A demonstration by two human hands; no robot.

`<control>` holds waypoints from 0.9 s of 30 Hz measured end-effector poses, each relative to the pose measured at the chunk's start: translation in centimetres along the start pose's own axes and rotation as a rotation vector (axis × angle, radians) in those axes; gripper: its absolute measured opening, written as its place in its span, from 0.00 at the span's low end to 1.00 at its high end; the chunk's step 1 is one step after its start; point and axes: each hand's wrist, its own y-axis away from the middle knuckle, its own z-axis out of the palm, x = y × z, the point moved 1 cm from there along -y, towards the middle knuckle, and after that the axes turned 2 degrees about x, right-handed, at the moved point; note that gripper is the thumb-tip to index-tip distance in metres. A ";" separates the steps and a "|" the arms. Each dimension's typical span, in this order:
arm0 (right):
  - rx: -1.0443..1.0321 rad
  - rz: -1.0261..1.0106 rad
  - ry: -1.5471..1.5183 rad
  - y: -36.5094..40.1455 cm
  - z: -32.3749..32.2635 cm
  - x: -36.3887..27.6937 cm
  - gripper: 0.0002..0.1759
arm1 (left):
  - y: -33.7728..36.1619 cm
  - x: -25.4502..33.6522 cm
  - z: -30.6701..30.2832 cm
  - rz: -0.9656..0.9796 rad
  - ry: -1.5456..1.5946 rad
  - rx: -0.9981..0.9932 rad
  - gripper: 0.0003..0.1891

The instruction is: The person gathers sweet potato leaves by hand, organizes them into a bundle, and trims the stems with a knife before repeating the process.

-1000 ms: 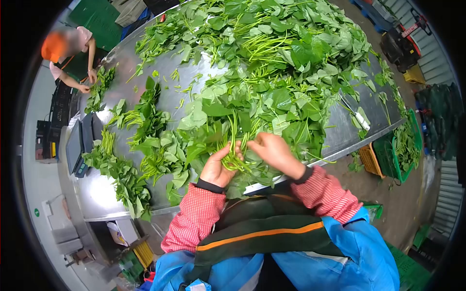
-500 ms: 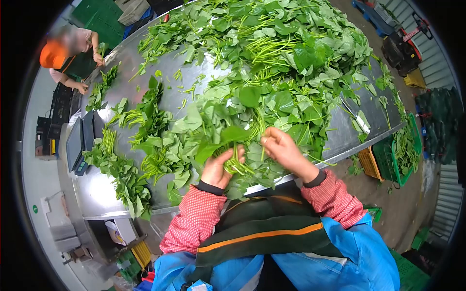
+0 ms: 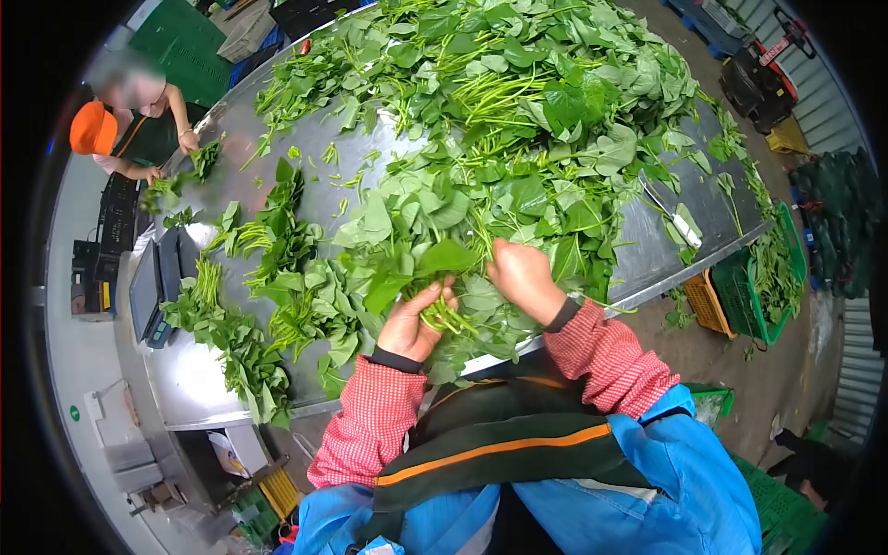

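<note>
Stems of a small bunch of leafy greens (image 3: 442, 259) are gripped in my left hand (image 3: 413, 324), their cut ends pointing right and the broad leaves above. My right hand (image 3: 524, 277) is just to the right, at the near side of the big heap of leafy greens (image 3: 555, 102). Its fingers are curled in against some stems; what lies between the fingertips is hidden. Several sorted bunches of greens (image 3: 236, 342) lie to the left on the metal table (image 3: 324, 199).
A scale (image 3: 159, 287) stands at the table's left edge. A white-handled knife (image 3: 683, 227) lies at the right. Beyond the right edge are a green crate (image 3: 751, 296) with greens and a pallet jack (image 3: 763, 83). A co-worker in an orange cap (image 3: 92, 128) handles greens far left.
My right hand has moved slightly left and up to the stems in the heap; the stem seen at its fingers is out of sight. The co-worker has lifted a bunch off the table.
</note>
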 end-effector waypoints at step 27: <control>-0.144 0.154 -0.787 3.8 -6.3 -2.3 0.22 | -1.0 -1.5 1.3 0.102 -0.001 0.006 0.11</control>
